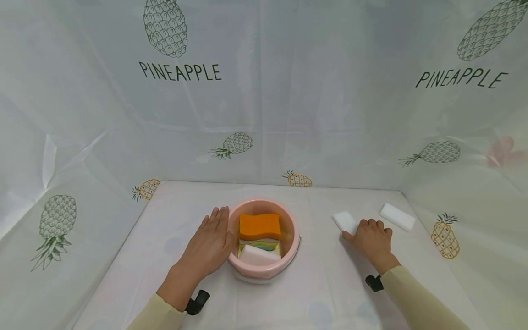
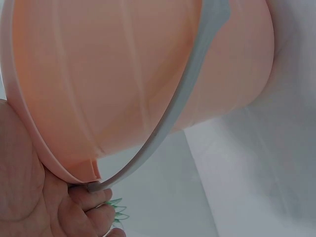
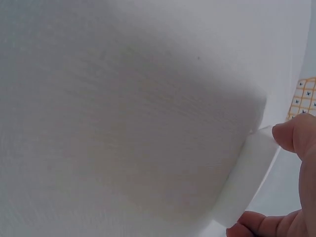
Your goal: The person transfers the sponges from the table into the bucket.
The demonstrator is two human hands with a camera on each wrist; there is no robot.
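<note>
A pink bucket (image 1: 264, 270) with a grey handle (image 2: 170, 111) stands in the middle of the table. Inside it are an orange wavy-edged sponge (image 1: 260, 226), a yellow and green patterned piece (image 1: 264, 246) and a white sponge block (image 1: 259, 255). My left hand (image 1: 211, 245) rests its palm side against the bucket's left rim, its fingers straight in the head view. To the right, my right hand (image 1: 371, 243) pinches a white sponge block (image 3: 247, 175) at the table, thumb at one end and fingertips at the other.
Another white sponge block (image 1: 397, 217) lies at the table's far right, just beyond my right hand. A pale cloth (image 1: 321, 298) covers the table. White sheeting (image 1: 288, 101) printed with pineapples rises behind and at both sides.
</note>
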